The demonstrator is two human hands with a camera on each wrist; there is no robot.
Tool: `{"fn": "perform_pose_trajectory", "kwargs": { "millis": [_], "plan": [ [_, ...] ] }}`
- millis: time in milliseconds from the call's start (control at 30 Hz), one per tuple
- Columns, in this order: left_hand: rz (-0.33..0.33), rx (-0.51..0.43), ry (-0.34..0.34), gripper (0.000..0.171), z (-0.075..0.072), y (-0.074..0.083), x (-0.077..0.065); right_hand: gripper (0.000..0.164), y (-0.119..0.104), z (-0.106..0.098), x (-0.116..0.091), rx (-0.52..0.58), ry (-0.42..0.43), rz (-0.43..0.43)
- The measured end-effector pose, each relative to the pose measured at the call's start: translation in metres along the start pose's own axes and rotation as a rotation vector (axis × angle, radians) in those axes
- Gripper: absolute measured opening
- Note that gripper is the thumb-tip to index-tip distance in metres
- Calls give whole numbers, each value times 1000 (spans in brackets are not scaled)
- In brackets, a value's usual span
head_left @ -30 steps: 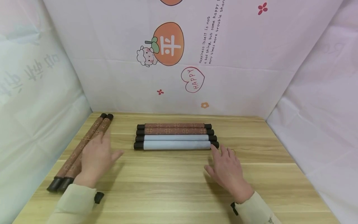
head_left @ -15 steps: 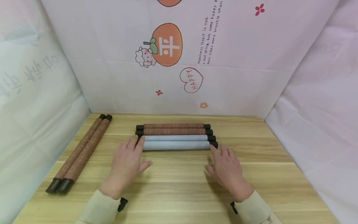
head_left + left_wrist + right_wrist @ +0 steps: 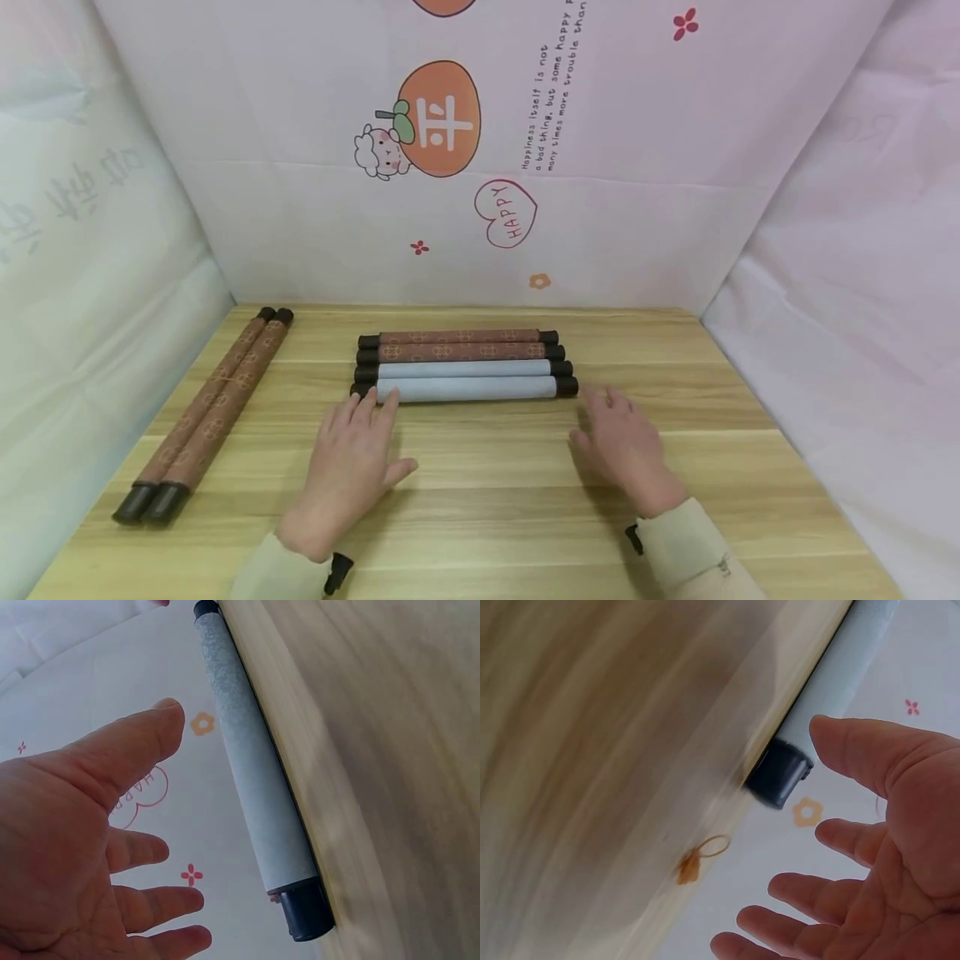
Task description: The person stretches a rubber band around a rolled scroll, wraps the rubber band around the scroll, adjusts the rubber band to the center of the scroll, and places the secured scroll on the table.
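Rolled scrolls with black end knobs lie in a side-by-side row on the wooden table. The nearest is a pale blue scroll (image 3: 465,389), with a second pale blue scroll (image 3: 465,369) behind it and two brown patterned scrolls (image 3: 465,352) at the back. My left hand (image 3: 348,467) is spread, its fingertips right at the left end of the nearest scroll in the head view. Beyond that scroll's right knob (image 3: 780,772), my right hand (image 3: 622,437) hovers with fingers extended and thumb apart. Neither hand grips anything.
Two longer brown patterned scrolls (image 3: 225,387) lie slanted together along the table's left side. A small orange tassel with a loop (image 3: 690,866) lies on the table (image 3: 480,517) near my right hand. White printed cloth (image 3: 630,242) walls the back and sides.
My left hand has come right from over the long brown scrolls to the row's left end. My right hand has drawn slightly away from the right knob. The whole view has shifted a little.
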State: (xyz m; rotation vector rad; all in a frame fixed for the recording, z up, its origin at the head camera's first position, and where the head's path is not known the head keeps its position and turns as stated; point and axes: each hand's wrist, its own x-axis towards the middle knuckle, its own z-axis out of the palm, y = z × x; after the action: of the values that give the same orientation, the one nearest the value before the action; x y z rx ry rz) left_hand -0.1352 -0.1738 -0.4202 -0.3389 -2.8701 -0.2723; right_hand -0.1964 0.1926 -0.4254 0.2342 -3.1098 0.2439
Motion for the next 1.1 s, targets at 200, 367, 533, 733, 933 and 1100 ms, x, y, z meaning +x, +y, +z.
{"fn": "perform_pose_trajectory", "kwargs": {
  "millis": [200, 367, 533, 733, 933, 1100],
  "plan": [
    [-7, -27, -25, 96, 3, 4, -4, 75, 16, 1, 6, 46, -27, 33],
    [-1, -38, -30, 96, 6, 5, -8, 71, 30, 1, 9, 62, -54, 62],
    [2, -43, -52, 94, 7, 6, -12, 67, 40, -1, 12, 63, -75, 73],
    [0, -56, -95, 89, 6, 8, -16, 48, 48, -3, 17, 54, -108, 91],
    [19, -69, -113, 86, 8, 11, -19, 13, 54, -4, 20, 39, -137, 106],
    [26, -80, -116, 84, 10, 15, -22, 21, 55, -5, 20, 31, -144, 116]
  ]
}}
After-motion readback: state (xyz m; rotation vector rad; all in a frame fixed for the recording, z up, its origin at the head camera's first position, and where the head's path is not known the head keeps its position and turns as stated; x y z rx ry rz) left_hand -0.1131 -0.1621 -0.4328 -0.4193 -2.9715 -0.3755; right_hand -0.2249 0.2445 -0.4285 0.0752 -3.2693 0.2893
